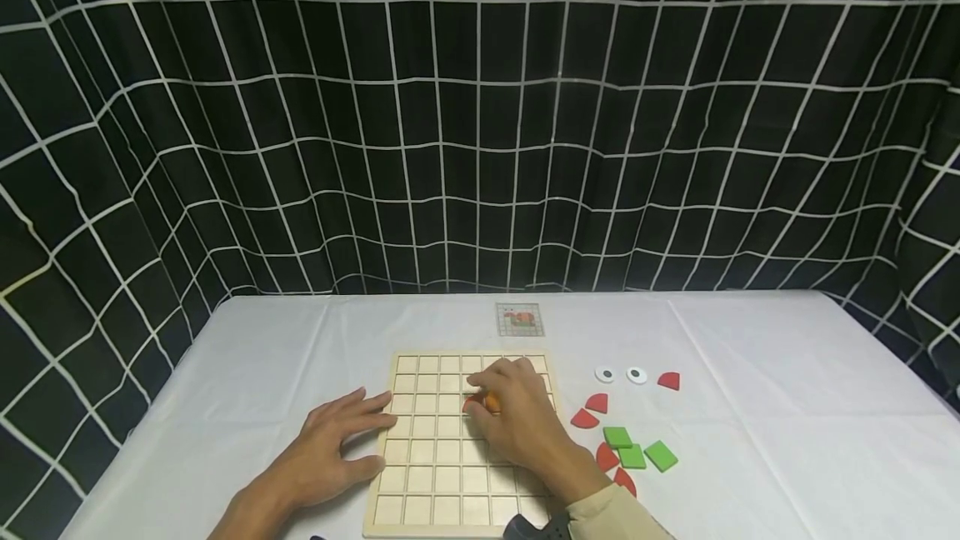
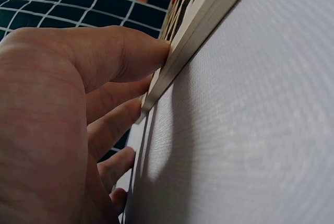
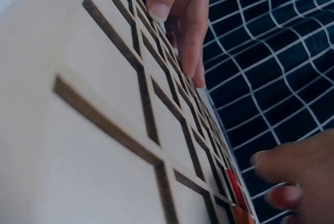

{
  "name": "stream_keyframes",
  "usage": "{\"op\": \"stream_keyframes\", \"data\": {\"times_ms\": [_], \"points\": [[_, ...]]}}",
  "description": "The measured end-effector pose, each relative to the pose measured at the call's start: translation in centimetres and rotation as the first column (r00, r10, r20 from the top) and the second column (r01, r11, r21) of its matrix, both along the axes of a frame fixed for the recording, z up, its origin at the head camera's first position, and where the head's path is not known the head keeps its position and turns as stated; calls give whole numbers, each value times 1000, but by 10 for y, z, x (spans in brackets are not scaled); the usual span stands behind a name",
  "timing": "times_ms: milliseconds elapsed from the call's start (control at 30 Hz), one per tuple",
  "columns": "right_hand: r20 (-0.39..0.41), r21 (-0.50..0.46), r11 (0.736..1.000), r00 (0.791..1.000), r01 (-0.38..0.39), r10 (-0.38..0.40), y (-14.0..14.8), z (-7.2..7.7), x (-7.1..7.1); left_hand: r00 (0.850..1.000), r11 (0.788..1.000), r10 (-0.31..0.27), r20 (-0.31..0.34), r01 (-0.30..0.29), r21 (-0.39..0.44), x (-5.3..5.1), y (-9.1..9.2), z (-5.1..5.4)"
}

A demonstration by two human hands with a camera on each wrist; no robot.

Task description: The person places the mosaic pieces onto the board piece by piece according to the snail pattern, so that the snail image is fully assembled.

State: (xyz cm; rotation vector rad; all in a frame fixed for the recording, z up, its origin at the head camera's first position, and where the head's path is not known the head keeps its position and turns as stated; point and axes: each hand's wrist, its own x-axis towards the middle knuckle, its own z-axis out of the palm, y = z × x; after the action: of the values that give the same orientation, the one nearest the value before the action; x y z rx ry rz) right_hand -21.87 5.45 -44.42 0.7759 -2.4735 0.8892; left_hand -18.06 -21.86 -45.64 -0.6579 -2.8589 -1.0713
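In the head view, my left hand (image 1: pixel 322 452) lies at the left edge of the gridded wooden board (image 1: pixel 386 440), fingers spread. Its thumb and fingertips touch the board's rim (image 2: pixel 193 31) in the left wrist view. My right hand (image 1: pixel 521 415) is over the board, fingers bent, beside a red piece (image 1: pixel 472 401) and an orange piece (image 1: pixel 492 402). The right wrist view shows the red piece (image 3: pixel 235 186) and orange piece (image 3: pixel 241 215) in the grid, with the right fingertips apart from them. No held piece is visible in that hand.
Right of the board are red quarter-round pieces (image 1: pixel 585 418), green squares (image 1: pixel 662 456) and two white discs with dark centres (image 1: pixel 637 375). A small picture card (image 1: pixel 519 319) lies behind the board on the white-covered table (image 1: pixel 750 440). Dark netting surrounds the table.
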Motion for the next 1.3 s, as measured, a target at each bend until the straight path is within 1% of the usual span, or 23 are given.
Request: {"op": "stream_keyframes", "data": {"times_ms": [100, 200, 400, 533, 633, 700, 833, 933, 1100, 1167, 1300], "points": [[30, -58, 998, 1000, 10, -8, 3, 10, 2, 1000, 1000, -8, -1, 8, 6, 0, -1, 0], [44, -113, 993, 999, 26, -21, 10, 25, 4, 1000, 1000, -16, 4, 16, 11, 0, -1, -1], [56, -151, 987, 997, 59, -51, 36, 51, 16, 1000, 1000, -13, 12, 13, -2, 0, -1, 1], [40, -156, 984, 996, 91, -85, 59, 62, 26, 1000, 1000, -5, 15, 5, -16, 0, -1, 3], [24, -149, 982, 993, 116, -114, 76, 66, 33, 1000, 1000, -7, 6, 7, -20, 0, -1, 3], [16, -145, 982, 993, 117, -116, 87, 68, 38, 1000, 1000, -12, -1, 12, -17, 1, -1, 2], [-19, -145, 984, 994, 104, -108, 107, 70, 46, 1000, 1000, -18, -21, 18, -10, 1, 0, 1], [-29, -158, 984, 995, 87, -93, 120, 67, 52, 999, 1000, -19, -26, 19, -6, 1, 0, 0], [2, -129, 989, 998, 67, -67, 140, 52, 61, 1000, 1000, -14, -21, 14, -12, 1, 1, 0], [0, -121, 991, 999, 49, -49, 145, 44, 63, 1000, 1000, -10, -22, 10, -16, 0, 1, 0], [-35, -147, 988, 999, -45, 40, 152, 34, 63, 999, 1000, -10, -32, 10, -11, 1, 0, 0]]}}
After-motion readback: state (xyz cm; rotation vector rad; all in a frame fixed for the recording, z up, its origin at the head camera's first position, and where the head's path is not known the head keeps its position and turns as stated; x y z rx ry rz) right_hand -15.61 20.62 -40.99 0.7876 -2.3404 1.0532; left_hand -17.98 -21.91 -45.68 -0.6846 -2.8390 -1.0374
